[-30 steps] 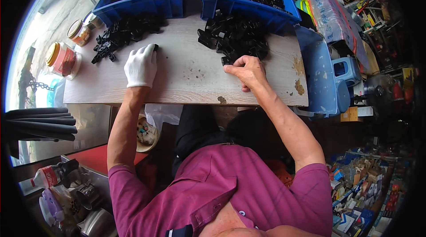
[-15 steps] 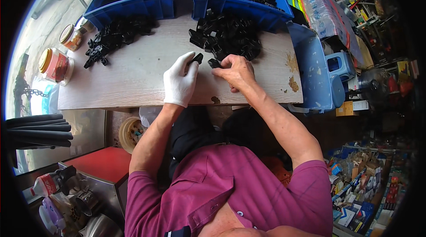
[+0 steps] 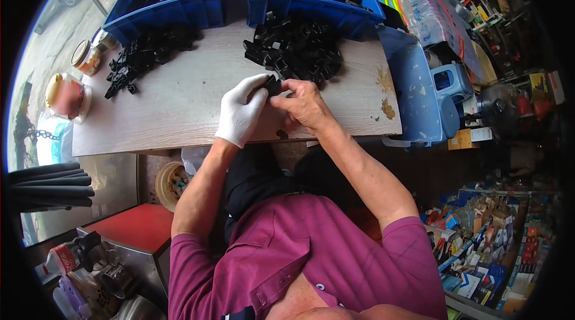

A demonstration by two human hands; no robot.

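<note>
Daylight, left of the fingers
From here, clutter to their right looks dim; a jar far left blurs.

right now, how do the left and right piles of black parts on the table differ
The left pile stretches out in a slanting band, while the right pile is a broader, rounder heap. The left pile lies toward the left side of the table; the right pile sits nearer its middle. Both are black and lie in front of blue bins.
</note>
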